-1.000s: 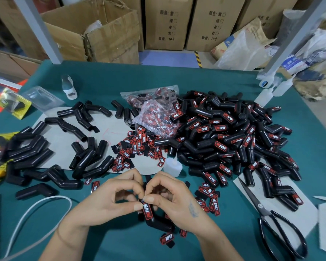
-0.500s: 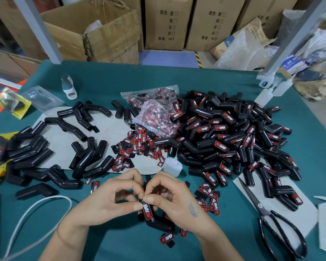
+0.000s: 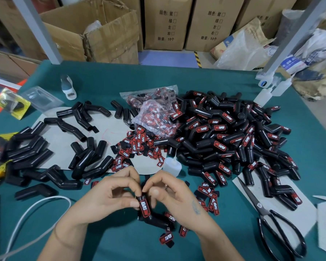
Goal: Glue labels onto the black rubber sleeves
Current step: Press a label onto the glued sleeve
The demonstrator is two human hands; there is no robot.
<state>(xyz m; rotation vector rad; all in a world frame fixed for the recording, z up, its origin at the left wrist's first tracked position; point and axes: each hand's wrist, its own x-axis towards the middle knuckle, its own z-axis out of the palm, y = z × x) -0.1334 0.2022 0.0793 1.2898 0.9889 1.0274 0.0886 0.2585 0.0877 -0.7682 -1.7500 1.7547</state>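
While our left hand [image 3: 109, 196] and right hand [image 3: 174, 196] pinch a bent, glossy black rubber sleeve [image 3: 149, 213] just above the green felt worktop [image 3: 309, 147], its red-lettered label [image 3: 145, 208] faces up.

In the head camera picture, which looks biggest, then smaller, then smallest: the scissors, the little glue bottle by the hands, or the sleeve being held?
1. The scissors look biggest by far.
2. The held sleeve comes next.
3. The glue bottle looks smallest, but close to the sleeve; the sleeve is nearer the camera and partly hidden by fingers, so that's unsure.
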